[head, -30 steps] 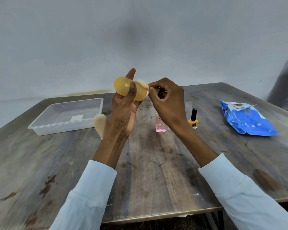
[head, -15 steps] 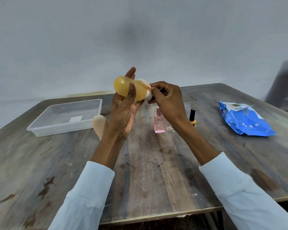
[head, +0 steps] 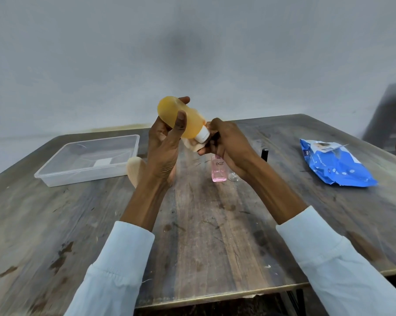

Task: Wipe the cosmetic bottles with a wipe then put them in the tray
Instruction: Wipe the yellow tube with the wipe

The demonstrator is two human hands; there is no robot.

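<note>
The orange bottle (head: pixel 181 117) is held raised above the middle of the counter (head: pixel 215 236), clamped in the left hand (head: pixel 164 144) with the thumb laid across its near side and the fingers curled behind. Its long axis is tilted, the rounded base up and to the left, the white cap (head: pixel 202 136) down and to the right. The right hand (head: pixel 224 144) is closed at the cap end, its fingers pinching what appears to be a wipe (head: pixel 192 145), pale and bunched just under the cap; how much of the cap is covered cannot be told. The cap end thus lies directly against the right hand, so the wiping is judged to run from the cap up along the body toward the left hand. The clear tray (head: pixel 55 179) is set well apart at the far left, on the left hand's side, and nothing is seen in it but a pale label. A pink bottle (head: pixel 218 171) and a black-capped bottle (head: pixel 265 153) are left standing beyond the right wrist, and a blue wipes pack (head: pixel 338 167) is seen at the far right.
</note>
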